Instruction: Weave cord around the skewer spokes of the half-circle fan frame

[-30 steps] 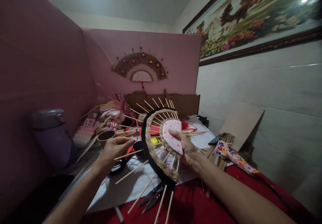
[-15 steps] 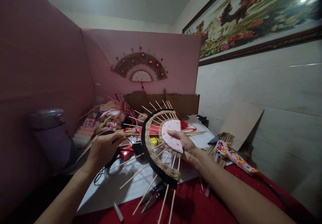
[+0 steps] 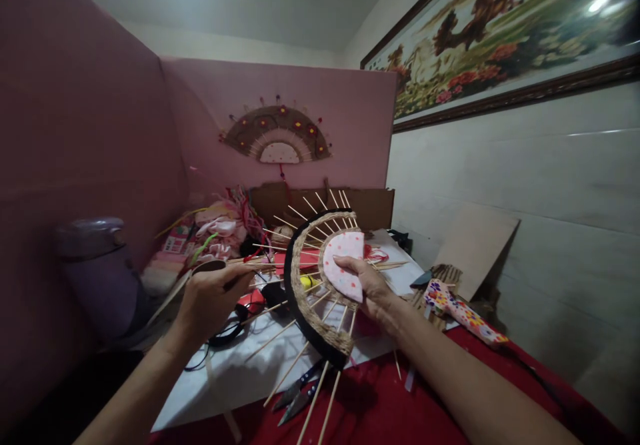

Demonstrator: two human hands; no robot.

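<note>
My right hand (image 3: 371, 289) grips a half-made fan (image 3: 313, 285) by its pink dotted centre piece (image 3: 343, 265), holding it upright above the table. The fan has a black arc lined with woven jute rope, and several thin wooden sticks fan out through it. My left hand (image 3: 210, 298) is closed in a pinch on the outer end of one stick (image 3: 255, 265) at the fan's left side. A black cord (image 3: 223, 338) lies on the table under that hand.
A white sheet (image 3: 250, 371) covers part of the red tablecloth (image 3: 395, 411). Small snips (image 3: 297, 398) lie under the fan. A floral glue gun (image 3: 460, 311) rests at right. A finished fan (image 3: 277, 135) hangs on the pink board. A purple jar (image 3: 100, 271) and pink ribbons (image 3: 220, 228) sit at left.
My left hand has moved up and left along the fan's edge, from a lower stick to a higher one. The fan has tilted slightly in my right hand.
</note>
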